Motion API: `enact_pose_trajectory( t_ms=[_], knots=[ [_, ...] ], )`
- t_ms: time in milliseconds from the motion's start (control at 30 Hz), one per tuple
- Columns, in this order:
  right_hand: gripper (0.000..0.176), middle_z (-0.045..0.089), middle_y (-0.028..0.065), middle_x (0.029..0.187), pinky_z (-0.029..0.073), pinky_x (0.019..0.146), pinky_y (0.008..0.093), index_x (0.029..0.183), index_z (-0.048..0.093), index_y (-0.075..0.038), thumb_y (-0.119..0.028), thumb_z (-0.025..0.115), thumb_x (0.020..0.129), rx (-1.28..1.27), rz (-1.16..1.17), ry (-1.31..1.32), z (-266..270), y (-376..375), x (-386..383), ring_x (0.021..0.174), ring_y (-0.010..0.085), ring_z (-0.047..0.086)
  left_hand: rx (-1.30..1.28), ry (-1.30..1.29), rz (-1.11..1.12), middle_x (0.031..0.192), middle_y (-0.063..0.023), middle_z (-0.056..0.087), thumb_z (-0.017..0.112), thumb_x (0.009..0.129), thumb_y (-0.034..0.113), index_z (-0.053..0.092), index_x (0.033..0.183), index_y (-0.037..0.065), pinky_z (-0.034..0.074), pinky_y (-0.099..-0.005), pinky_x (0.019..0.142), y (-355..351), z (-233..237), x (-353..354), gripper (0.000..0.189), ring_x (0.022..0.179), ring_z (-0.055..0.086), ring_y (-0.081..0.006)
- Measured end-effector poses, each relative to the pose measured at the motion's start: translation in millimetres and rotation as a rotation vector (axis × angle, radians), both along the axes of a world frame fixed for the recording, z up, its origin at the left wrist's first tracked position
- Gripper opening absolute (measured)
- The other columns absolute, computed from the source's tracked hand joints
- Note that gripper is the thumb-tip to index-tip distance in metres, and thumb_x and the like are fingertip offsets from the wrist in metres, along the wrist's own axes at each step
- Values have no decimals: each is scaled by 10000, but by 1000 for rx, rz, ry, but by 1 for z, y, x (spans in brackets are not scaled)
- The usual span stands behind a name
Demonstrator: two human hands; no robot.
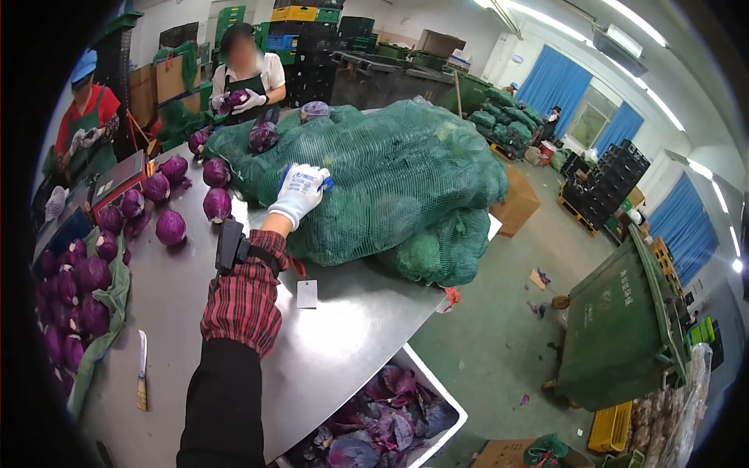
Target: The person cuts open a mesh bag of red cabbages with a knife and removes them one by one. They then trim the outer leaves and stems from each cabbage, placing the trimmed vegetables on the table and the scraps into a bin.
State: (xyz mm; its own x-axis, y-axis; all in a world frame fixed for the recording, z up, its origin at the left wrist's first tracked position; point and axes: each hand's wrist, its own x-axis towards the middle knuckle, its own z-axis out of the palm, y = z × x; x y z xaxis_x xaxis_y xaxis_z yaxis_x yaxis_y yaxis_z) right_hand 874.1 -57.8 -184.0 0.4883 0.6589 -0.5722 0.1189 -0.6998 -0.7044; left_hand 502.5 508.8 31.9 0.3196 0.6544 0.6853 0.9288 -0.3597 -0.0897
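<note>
On the table (173, 312), left of the net bag (406, 175), lie a knife (142, 374) and loose purple cabbages (171, 228). The gloved left hand (300, 191) has its grip closed on the net bag's left part; the right hand's grip I cannot tell. Nearer than the bag stands a white box (438, 384) with purple leaves (390, 425).

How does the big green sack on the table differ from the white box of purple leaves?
The sack is green mesh; the box has plain white walls. The sack lies on the table; the box sits lower, beside it. A gloved hand is clenched on the sack; no visible hand touches the box. Both look full.
</note>
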Motion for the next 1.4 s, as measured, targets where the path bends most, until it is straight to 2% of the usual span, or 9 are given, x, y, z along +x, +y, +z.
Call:
enact_pose_trajectory(
  t_ms=[400, 667, 800, 933, 1033, 1133, 1167, 1267, 1400],
  knots=[
    [363, 647, 174, 671, 505, 544, 379, 947, 625, 32, -321, 612, 863, 98, 122, -118, -8, 26, 18, 533, 265, 635, -503, -347, 91, 972, -163, 674, 580, 879, 354, 663, 1066, 111, 493, -457, 778, -166, 6, 15, 318, 911, 637, -346],
    [543, 561, 50, 615, 413, 432, 276, 1340, 391, 44, -293, 566, 951, 519, 172, 38, 99, 136, -24, 453, 131, 505, -503, -617, -46, 936, -202, 670, 600, 902, 398, 658, 1061, 30, 486, -436, 807, -333, -39, -49, 405, 885, 626, -378],
    [706, 573, 72, 641, 433, 469, 267, 1418, 279, 47, -376, 573, 935, 621, 122, 101, 133, 198, -59, 484, 143, 523, -902, -773, -43, 818, -176, 675, 614, 910, 249, 668, 957, -11, 501, -367, 681, -417, -30, -88, 270, 742, 651, -285],
    [921, 554, 35, 664, 444, 533, 251, 1489, 92, 23, -416, 639, 891, 846, 209, -142, 84, 265, -86, 547, 121, 504, -809, -911, -21, 554, -132, 393, 625, 887, 183, 521, 687, -32, 358, -363, 515, -492, -41, -153, 312, 529, 350, -176],
    [995, 598, 58, 727, 471, 612, 243, 1477, 43, 69, -461, 642, 885, 710, 316, 189, 119, 256, -143, 646, 114, 553, -683, -940, 180, 535, -111, 385, 651, 869, 176, 478, 634, -19, 311, -353, 493, -563, -47, -193, 351, 519, 343, -157],
    [1045, 598, 233, 1022, 464, 882, 358, 1378, 220, 152, -556, 705, 782, 826, 426, -408, 82, 258, -212, 942, 316, 606, -822, -920, 354, 623, -114, 516, 672, 843, 167, 556, 680, 8, 394, -354, 568, -616, -42, -231, 256, 576, 474, -181],
    [1010, 530, 334, 1194, 385, 1010, 380, 1279, 330, 173, -578, 730, 734, 524, 448, -245, 105, 240, -232, 1152, 392, 534, -607, -665, 455, 685, -113, 584, 686, 815, 161, 622, 745, 18, 449, -368, 673, -630, -51, -235, 173, 651, 565, -242],
    [926, 526, 339, 1243, 383, 1024, 402, 1207, 453, 163, -560, 756, 715, 695, 508, 116, 33, 246, -248, 1200, 390, 515, -297, -526, 497, 694, -119, 619, 704, 791, 162, 655, 770, 20, 459, -377, 749, -628, -95, -242, 151, 681, 589, -291],
    [898, 561, 311, 1223, 442, 959, 388, 1220, 454, 169, -540, 739, 747, 694, 494, 2, 30, 271, -245, 1163, 380, 550, -355, -950, 451, 758, -133, 660, 698, 802, 140, 674, 868, 20, 475, -347, 619, -595, -95, -218, 140, 624, 607, -254]
  ],
)
